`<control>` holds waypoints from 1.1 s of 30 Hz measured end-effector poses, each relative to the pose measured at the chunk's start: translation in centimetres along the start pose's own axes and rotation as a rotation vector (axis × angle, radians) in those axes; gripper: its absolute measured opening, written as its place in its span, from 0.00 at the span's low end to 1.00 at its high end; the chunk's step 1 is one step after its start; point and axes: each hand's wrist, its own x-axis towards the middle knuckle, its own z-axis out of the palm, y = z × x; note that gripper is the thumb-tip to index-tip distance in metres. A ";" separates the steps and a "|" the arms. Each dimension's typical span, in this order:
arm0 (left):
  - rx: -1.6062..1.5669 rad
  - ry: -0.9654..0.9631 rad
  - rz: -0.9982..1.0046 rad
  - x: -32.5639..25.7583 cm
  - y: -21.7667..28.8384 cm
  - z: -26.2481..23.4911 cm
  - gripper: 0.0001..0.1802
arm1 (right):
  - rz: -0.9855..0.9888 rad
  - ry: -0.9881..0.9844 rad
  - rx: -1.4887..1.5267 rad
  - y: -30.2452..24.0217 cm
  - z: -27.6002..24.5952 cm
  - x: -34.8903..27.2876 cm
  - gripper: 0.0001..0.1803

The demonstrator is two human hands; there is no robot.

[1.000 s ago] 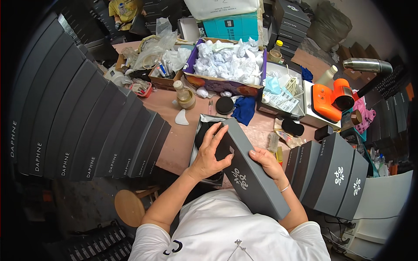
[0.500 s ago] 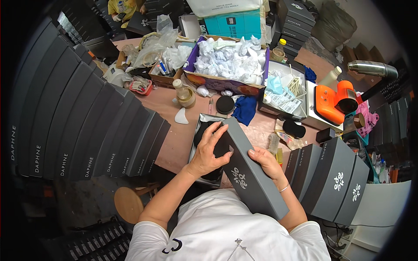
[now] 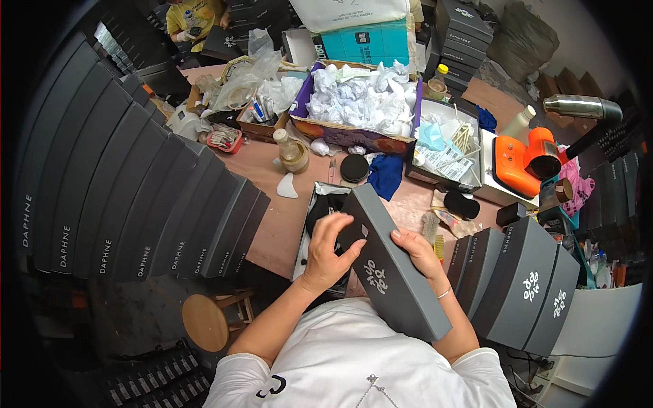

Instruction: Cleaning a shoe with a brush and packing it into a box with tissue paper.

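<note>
My right hand (image 3: pixel 418 257) grips the long edge of a dark grey shoe box lid (image 3: pixel 401 285), which is tilted up in front of my chest. A white printed emblem marks its top, and a small pale sticker (image 3: pixel 365 232) sits farther up. Close to that sticker is my left hand (image 3: pixel 328 253), thumb and fingers apart and curved, with nothing seen between them. Behind my left hand lies an open shoe box (image 3: pixel 303 255) with dark contents, partly hidden by the hand and lid.
Stacked grey shoe boxes (image 3: pixel 156 197) wall the left side; more boxes (image 3: pixel 517 285) stand at right. Across the table are a carton of crumpled white paper (image 3: pixel 364 98), a glass bottle (image 3: pixel 292 155), a blue cloth (image 3: pixel 386 175) and an orange device (image 3: pixel 513 163). Another person (image 3: pixel 197 20) is far back.
My left hand has drawn slightly down and away from the lid's upper edge, its fingers curling more. The right hand keeps its hold on the lid. The view has shifted slightly.
</note>
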 end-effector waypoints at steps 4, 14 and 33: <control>-0.127 -0.111 -0.150 -0.3 0.7 0.6 0.13 | -0.027 0.009 -0.050 0.7 -0.3 0.3 0.17; 0.172 -0.121 0.029 0.6 1.2 0.8 0.07 | -0.032 0.021 -0.073 1.1 0.3 0.5 0.15; -0.212 -0.332 -0.180 1.4 -1.0 -1.2 0.04 | 0.020 -0.068 -0.004 1.7 -0.2 0.9 0.17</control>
